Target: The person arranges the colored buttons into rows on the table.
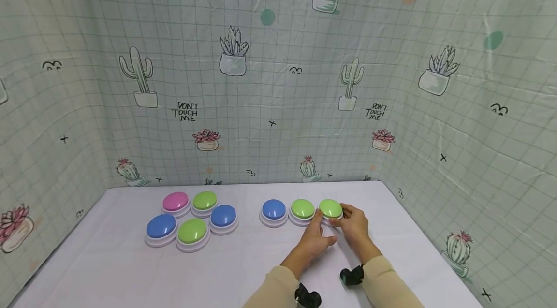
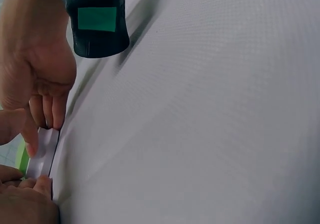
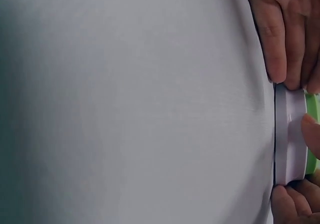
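Note:
Near the right end of the row in the head view is a green-topped push button (image 1: 330, 208) on a round white base. My right hand (image 1: 356, 228) pinches it from the right, thumb at the front of the base and fingers along its side. At its left side, my left hand (image 1: 312, 241) touches the base with nearly straight fingers, its thumb sticking out in front. Both wrist views show fingertips at opposite sides of the white base (image 3: 291, 134). Just left stand another green button (image 1: 302, 208) and a blue button (image 1: 274, 209), side by side.
A cluster of buttons stands to the left: a pink one (image 1: 175, 201), blue ones (image 1: 161, 226) and green ones (image 1: 192, 230). The white table (image 1: 130, 274) is enclosed by cactus-print cloth walls (image 1: 270, 90). Each wrist wears a black camera (image 1: 351, 276).

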{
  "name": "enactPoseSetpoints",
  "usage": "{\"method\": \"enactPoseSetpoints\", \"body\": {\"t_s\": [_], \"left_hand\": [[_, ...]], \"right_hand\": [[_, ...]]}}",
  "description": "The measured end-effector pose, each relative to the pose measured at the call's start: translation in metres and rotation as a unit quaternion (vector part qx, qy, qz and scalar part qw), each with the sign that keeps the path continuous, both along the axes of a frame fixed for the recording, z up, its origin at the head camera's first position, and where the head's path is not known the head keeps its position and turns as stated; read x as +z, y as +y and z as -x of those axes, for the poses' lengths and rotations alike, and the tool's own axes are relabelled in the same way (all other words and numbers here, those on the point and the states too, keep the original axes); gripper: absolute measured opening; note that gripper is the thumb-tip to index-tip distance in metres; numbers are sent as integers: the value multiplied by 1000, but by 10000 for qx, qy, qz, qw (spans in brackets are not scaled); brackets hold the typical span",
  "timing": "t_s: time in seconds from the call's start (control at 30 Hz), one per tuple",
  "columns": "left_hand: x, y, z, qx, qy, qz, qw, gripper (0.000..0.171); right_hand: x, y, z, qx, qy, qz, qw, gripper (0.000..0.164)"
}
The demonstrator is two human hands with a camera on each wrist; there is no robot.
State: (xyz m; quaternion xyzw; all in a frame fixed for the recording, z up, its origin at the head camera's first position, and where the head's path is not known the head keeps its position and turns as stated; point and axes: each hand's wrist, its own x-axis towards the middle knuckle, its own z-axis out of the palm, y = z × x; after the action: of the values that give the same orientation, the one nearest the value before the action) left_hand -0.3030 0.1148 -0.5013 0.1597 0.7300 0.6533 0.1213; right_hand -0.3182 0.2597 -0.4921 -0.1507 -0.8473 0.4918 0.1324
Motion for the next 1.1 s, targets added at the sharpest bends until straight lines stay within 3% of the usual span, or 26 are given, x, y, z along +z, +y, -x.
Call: {"method": "enactPoseSetpoints", "body": {"t_s": [0.43, 1.1], "left_hand": [[2, -4, 2, -77, 119, 108, 9998, 79], [-1, -5, 3, -101, 153, 157, 9997, 78]], "right_hand": [[13, 4, 9, -22, -613, -543, 9966, 65], [16, 2, 1, -56, -735, -1041, 9918, 68]]}}
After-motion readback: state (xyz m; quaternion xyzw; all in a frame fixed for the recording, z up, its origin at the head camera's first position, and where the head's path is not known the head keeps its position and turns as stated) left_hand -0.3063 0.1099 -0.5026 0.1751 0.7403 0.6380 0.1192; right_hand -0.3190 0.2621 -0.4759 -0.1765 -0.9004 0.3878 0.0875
